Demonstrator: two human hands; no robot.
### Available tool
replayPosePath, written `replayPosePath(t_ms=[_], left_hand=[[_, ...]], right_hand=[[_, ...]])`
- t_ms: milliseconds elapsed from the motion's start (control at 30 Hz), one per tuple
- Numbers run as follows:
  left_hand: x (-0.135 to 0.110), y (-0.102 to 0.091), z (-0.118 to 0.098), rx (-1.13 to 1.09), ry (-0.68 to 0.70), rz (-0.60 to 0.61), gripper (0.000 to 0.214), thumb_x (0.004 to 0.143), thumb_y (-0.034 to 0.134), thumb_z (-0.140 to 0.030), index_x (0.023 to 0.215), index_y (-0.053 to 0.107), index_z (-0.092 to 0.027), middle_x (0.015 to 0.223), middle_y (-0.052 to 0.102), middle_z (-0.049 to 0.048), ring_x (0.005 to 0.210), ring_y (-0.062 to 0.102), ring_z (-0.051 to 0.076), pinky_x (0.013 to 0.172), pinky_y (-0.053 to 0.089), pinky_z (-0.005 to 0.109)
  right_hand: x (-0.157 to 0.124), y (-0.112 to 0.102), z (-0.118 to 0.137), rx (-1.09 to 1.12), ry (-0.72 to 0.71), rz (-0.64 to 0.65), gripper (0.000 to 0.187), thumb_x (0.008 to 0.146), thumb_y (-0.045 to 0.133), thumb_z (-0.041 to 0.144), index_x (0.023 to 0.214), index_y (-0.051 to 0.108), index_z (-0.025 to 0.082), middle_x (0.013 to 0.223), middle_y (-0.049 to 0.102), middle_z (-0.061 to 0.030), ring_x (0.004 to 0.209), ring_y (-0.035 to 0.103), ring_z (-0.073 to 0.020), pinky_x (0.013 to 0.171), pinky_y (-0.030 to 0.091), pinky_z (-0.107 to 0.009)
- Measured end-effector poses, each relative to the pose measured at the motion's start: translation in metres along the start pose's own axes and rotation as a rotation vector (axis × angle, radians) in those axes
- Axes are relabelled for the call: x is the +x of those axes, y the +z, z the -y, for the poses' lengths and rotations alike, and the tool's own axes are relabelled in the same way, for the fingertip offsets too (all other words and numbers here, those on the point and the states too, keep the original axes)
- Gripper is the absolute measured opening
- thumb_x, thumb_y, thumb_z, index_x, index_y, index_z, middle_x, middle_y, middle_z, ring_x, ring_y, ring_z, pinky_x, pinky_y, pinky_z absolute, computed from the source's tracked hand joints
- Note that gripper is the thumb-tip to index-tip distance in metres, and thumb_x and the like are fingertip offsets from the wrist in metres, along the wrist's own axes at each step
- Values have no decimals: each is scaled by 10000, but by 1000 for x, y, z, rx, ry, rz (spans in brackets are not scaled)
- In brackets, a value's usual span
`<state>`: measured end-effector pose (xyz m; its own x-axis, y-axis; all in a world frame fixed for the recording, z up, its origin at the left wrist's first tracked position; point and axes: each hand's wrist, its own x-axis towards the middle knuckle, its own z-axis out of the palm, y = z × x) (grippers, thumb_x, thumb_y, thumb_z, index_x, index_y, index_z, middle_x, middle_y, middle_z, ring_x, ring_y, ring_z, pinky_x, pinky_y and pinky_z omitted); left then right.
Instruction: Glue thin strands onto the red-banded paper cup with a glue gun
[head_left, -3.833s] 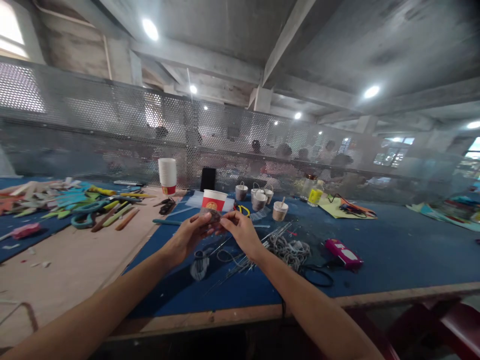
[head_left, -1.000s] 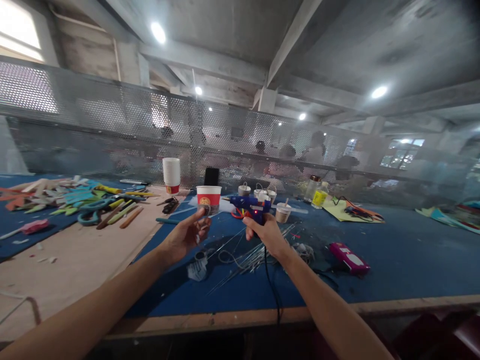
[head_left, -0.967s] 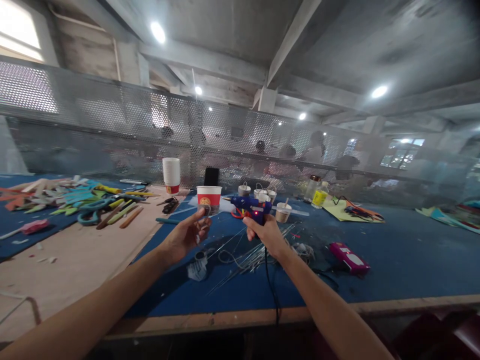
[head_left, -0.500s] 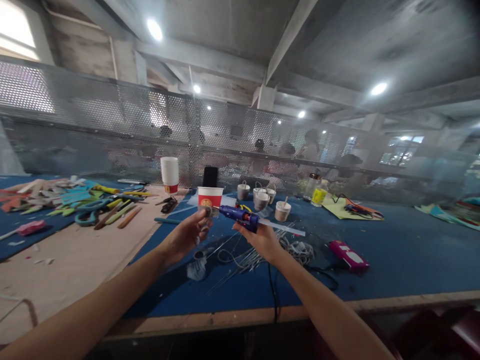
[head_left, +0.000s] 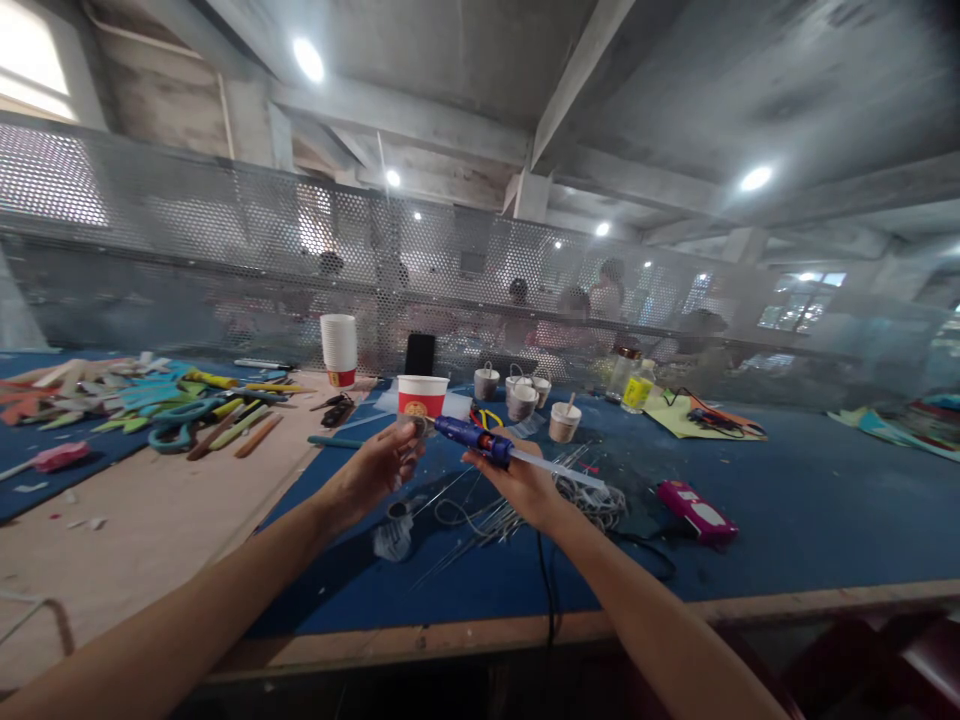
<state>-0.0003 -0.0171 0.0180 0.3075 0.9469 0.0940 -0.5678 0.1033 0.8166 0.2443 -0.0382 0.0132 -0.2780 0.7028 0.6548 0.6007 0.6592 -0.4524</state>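
My right hand [head_left: 521, 480] is wrapped round a blue hot glue gun [head_left: 472, 440], whose nozzle points left. A long translucent glue stick [head_left: 559, 469] juts from its back end. Between the fingertips of my left hand [head_left: 381, 462] is a small round greyish piece [head_left: 420, 426], right at the nozzle; its exact kind is too small to make out. Just behind both stands a red and white paper cup [head_left: 422, 397]. Below my hands, a small dark-mouthed roll with crumpled clear plastic [head_left: 394, 535] lies on the blue mat [head_left: 450, 595].
Wires and cord [head_left: 592, 500] lie right of centre, near a magenta box [head_left: 697, 512]. Small grey cups [head_left: 521, 402] and a tan cup [head_left: 564, 421] stand behind. Scissors [head_left: 176, 425], sticks and a stack of paper cups [head_left: 339, 345] are on the left. A perforated screen [head_left: 450, 270] closes the back.
The glue gun has tilted, its back end and glue stick dipping lower and its nozzle shifting slightly left. My left hand stays almost where it was, still holding the small round piece.
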Motion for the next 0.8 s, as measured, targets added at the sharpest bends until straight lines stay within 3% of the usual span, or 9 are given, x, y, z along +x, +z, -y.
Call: replayPosePath(t_ms=[333,800], left_hand=[[0,0,1,81,37,7,338,707,928,-297,874,684,-132,718,568,-19,574,505,70,481,420,159],[4,-7,4,70,34,41,288,761,892,-303,892,687,-147,752,612,4,571,512,78,486,430,167]], right_hand=[[-1,-1,3,-192,-104,-58,336,1013,557,534,949,638,213,742,709,-24,597,636,-181,563,384,-251],[-2,-1,2,-177,-99,-13,274,1028,557,482,1009,624,217,860,769,-54,738,727,-222,604,433,-262]])
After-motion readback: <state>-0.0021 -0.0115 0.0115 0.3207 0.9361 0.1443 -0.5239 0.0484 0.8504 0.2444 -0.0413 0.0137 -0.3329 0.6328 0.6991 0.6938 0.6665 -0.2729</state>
